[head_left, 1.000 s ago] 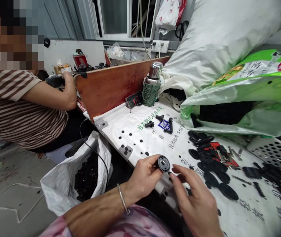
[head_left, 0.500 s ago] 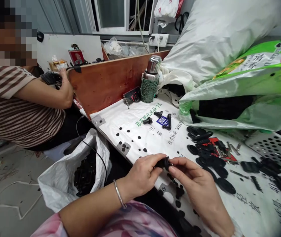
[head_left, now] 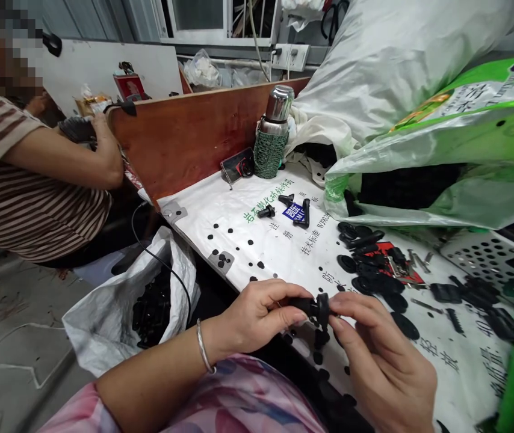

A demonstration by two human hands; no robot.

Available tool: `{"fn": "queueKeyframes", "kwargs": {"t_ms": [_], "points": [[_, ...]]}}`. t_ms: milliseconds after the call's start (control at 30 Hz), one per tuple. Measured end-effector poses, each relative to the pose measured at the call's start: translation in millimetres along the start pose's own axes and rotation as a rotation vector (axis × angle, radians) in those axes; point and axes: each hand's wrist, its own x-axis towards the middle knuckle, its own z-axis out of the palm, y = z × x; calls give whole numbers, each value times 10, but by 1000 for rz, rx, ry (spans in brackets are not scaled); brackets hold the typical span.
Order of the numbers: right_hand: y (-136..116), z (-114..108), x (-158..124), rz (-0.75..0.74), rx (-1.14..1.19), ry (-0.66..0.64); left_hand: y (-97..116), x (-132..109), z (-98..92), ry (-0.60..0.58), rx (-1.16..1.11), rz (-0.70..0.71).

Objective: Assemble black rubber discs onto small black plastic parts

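My hands meet in front of me over the sheet-covered bench. Between them is a black plastic part, a round disc head on a short stem. My left hand, with a metal bangle at the wrist, grips the stem. My right hand pinches the disc edge with its fingertips. Small black pieces lie below my hands on the white printed sheet. A heap of black discs and rods sits just beyond my right hand.
A white sack of black parts stands left of the bench. A co-worker in a striped shirt works beyond a wooden board. A steel flask, phone, green-and-white sack and perforated crate stand around the sheet.
My right hand has closed on the part, which my left hand alone held at first. The part has turned from face-on to side-on. The whole view has slid upward and left.
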Motion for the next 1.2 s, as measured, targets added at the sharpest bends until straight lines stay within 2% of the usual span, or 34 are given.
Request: {"fn": "queueKeyframes", "kwargs": {"t_ms": [100, 233, 367, 467, 633, 833, 1067, 1200], "points": [[-49, -80, -7, -41, -20, -35, 82, -15, 27, -63, -247, -131], [-105, -179, 87, 11, 2, -139, 163, -4, 63, -63, -378, -238], [-129, -244, 196, 55, 69, -260, 168, 19, 95, -22, -483, -286], [-117, -264, 199, 60, 129, -311, 148, 18, 106, -38, -535, -298], [-35, -318, 116, 36, 74, -325, 150, -3, 127, -97, -572, -325], [-8, -389, 76, -93, -119, -357, 203, -13, 148, -92, -506, -372], [-33, -421, 71, -50, -54, -389, 180, -8, 134, -153, -524, -437], [-31, -397, 50, 31, 12, -335, 165, 3, 152, -173, -634, -468]]}}
